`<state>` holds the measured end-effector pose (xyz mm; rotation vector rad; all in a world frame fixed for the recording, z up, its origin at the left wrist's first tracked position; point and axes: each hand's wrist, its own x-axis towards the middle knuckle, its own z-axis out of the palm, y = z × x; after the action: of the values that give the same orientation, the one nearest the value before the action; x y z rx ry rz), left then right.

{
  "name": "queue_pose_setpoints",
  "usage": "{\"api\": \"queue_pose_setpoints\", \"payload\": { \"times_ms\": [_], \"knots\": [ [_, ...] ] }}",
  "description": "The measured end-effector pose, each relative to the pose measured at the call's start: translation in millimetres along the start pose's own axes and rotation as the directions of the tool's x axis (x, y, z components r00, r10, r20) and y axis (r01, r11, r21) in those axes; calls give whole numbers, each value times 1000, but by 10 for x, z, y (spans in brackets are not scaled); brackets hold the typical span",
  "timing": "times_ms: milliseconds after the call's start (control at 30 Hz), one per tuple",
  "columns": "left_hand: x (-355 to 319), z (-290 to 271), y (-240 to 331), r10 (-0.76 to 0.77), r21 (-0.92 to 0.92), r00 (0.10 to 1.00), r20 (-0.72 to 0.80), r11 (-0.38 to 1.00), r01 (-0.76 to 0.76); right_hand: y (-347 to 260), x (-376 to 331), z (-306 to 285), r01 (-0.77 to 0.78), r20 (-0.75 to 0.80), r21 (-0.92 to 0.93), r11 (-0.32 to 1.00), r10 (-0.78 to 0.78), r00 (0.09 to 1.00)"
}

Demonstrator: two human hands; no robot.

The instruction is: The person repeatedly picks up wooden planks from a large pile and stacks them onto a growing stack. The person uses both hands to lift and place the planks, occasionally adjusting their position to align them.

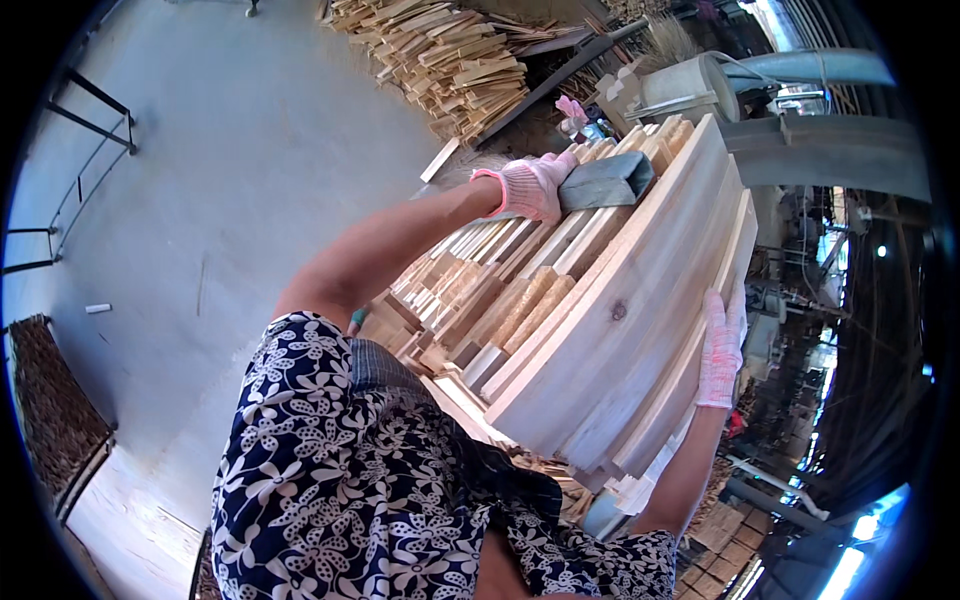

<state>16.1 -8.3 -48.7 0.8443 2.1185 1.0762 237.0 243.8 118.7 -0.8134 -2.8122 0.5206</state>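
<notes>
From where I stand, I see a person in a dark shirt (330, 480) with white flowers, leaning over a stack of pale wood with both arms spread. The left hand (537, 188), in a pinkish-white knit glove, is at the near end of a grey channel-shaped block (603, 183) lying across the tops of the wood strips (535, 290). Its fingers bend down toward the block; whether they grip it, I can't tell. The right hand (721, 348), gloved alike, touches the outer side of the wide boards (610, 340), its fingers stretched along the edge; I can't tell if they squeeze. Those boards stand side by side, between the two hands, one showing a dark knot. Beyond, a heap of offcuts (440, 70) lies on the grey floor (220, 150), near a whitish bucket (688, 92).
</notes>
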Motion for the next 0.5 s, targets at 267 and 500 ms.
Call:
{"api": "queue_pose_setpoints", "payload": {
  "times_ms": [267, 500],
  "knots": [
    [172, 158, -104, 54, 8, 995, -86, 999, -54, 321, 165, 52, 149, -75, 17, 989, -148, 986],
    [380, 62, -2, -8, 34, 999, -51, 999, 10, 185, 111, 77, 57, -83, -49, 997, -61, 995]
  ]
}}
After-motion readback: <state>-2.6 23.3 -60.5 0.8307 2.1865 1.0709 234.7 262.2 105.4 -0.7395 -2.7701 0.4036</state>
